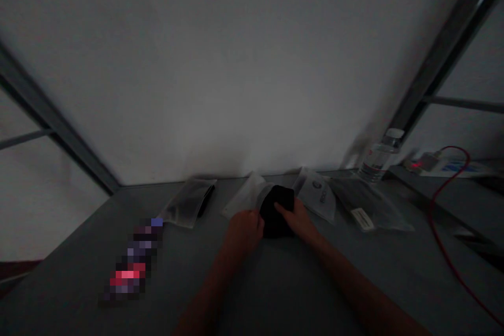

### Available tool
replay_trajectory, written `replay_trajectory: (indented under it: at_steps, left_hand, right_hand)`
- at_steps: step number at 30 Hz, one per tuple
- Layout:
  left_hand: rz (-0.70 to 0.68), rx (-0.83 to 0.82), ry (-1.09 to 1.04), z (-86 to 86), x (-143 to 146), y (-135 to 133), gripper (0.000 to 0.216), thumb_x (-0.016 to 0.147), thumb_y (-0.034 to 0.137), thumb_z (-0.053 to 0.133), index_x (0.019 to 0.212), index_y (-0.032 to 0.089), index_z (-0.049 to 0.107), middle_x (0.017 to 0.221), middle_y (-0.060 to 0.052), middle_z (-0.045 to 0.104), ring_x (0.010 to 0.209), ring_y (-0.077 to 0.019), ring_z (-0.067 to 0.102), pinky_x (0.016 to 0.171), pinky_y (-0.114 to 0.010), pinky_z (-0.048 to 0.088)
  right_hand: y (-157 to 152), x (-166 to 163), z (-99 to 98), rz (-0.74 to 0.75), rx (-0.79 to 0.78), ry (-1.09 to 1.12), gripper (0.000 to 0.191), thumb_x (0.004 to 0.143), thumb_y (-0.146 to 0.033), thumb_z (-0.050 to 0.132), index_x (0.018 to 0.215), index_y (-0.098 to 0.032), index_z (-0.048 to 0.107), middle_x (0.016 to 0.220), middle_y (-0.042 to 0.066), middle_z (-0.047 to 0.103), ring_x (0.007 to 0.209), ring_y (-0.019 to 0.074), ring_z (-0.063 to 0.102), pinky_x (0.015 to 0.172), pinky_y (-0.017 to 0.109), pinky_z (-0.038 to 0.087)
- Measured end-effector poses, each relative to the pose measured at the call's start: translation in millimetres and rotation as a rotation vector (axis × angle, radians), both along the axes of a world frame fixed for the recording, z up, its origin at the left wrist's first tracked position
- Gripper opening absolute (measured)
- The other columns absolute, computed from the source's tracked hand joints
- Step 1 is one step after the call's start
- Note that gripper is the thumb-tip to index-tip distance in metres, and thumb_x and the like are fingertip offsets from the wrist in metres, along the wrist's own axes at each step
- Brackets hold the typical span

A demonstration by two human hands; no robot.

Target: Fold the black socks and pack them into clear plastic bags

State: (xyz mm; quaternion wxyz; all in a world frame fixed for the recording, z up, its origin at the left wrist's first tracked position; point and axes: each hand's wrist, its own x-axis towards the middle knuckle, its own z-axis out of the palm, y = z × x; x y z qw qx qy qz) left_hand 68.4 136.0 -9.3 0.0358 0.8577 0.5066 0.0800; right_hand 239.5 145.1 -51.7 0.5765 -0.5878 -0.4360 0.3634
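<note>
A black, soft-looking folded item [275, 215] is held just above the grey table, partly against a clear plastic bag [248, 191]. My left hand [244, 231] is closed at the bag's edge, on the left side of the black item. My right hand [297, 219] grips the black item from the right, thumb lying across its face. Whether part of the item sits inside the bag is hard to tell in the dim light. Just right of my hands lies a frosted bag [317, 194] with dark printing.
On the left is another clear bag [185, 202] with a black thing in it, near a pixelated object [134, 257]. A labelled bag [366, 205] and a water bottle [380, 157] stand to the right. A red cable [433, 220] crosses the right side. The wall rises behind.
</note>
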Motion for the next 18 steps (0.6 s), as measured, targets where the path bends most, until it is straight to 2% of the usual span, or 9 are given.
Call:
replay_trajectory:
  at_steps: [7,10,13,18]
  left_hand:
    - [-0.122,-0.027,-0.029,4.9,-1,-3,0.033,0.099,0.027,0.028,0.096,0.018,0.06,0.082,-0.009,0.07,0.073,-0.0211,0.066,0.064,-0.03,0.041]
    - [-0.198,-0.044,-0.039,5.1,1,-7,0.032,0.099,0.028,0.03,0.095,0.018,0.06,0.083,-0.008,0.07,0.074,-0.0212,0.066,0.065,-0.031,0.04]
    - [-0.221,-0.075,-0.073,4.9,2,-8,0.03,0.098,0.027,0.033,0.093,0.017,0.06,0.081,-0.008,0.069,0.073,-0.021,0.065,0.064,-0.031,0.039]
    - [-0.205,-0.136,-0.22,7.3,-1,-5,0.031,0.099,0.028,0.034,0.086,0.018,0.06,0.078,-0.005,0.067,0.074,-0.0178,0.063,0.066,-0.028,0.038]
  right_hand:
    - [0,-1,-1.5,-0.121,-0.043,0.244,0.039,0.062,-0.039,0.078,0.095,-0.025,0.062,0.102,0.008,0.072,0.106,0.0323,0.064,0.091,0.048,0.051]
    - [-5,-8,1.3,-0.186,0.02,0.099,0.04,0.062,-0.038,0.077,0.097,-0.024,0.062,0.108,0.01,0.07,0.108,0.0331,0.062,0.098,0.048,0.046]
    - [-9,-13,6.8,-0.162,0.051,-0.062,0.041,0.066,-0.04,0.074,0.102,-0.024,0.062,0.111,0.012,0.069,0.11,0.0326,0.06,0.101,0.047,0.043]
    - [-6,-8,13.6,-0.058,0.007,-0.039,0.036,0.062,-0.038,0.075,0.092,-0.022,0.063,0.095,0.01,0.071,0.098,0.0334,0.064,0.091,0.048,0.047]
